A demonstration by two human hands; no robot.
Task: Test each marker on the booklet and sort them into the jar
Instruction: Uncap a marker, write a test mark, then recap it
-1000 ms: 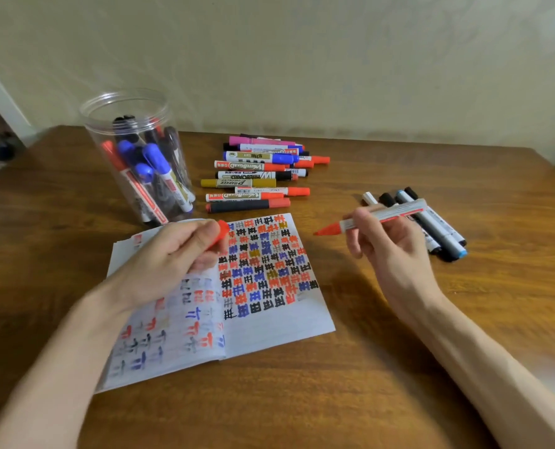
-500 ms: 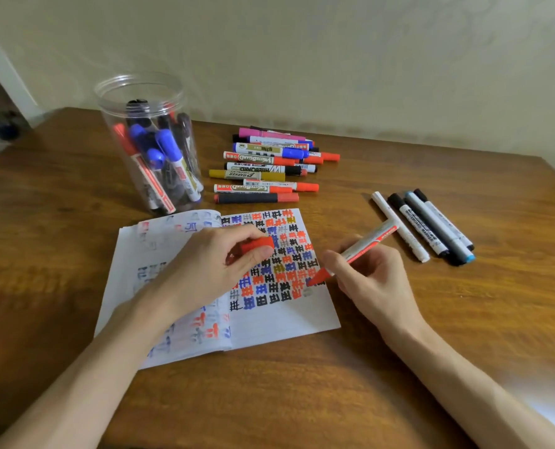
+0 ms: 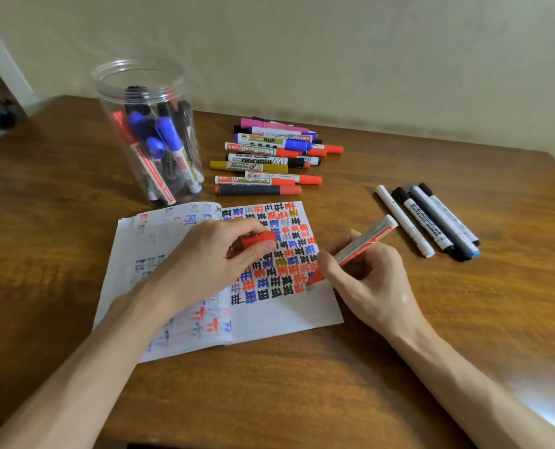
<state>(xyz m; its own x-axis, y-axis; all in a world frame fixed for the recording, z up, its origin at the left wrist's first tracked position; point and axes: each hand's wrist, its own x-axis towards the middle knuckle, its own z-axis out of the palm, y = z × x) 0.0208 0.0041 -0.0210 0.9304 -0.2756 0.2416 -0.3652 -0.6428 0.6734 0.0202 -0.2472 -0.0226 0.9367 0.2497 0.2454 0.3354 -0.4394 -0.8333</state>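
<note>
An open booklet [image 3: 279, 315] lies on the wooden table, its right page full of red, blue and black test marks. My right hand [image 3: 366, 280] grips an uncapped red marker [image 3: 363, 243] with its tip on the page near the last marks. My left hand [image 3: 214, 257] rests on the booklet and pinches the marker's red cap [image 3: 258, 239]. A clear plastic jar [image 3: 149, 131] with several markers inside stands behind the booklet on the left.
A heap of several capped markers [image 3: 269, 157] lies behind the booklet, right of the jar. Several more markers [image 3: 431, 218] lie in a row to the right of my right hand. A wall runs along the table's far edge.
My right hand has come down from mid-air and set the red marker's tip on the page. My left hand with the cap has settled lower on the booklet.
</note>
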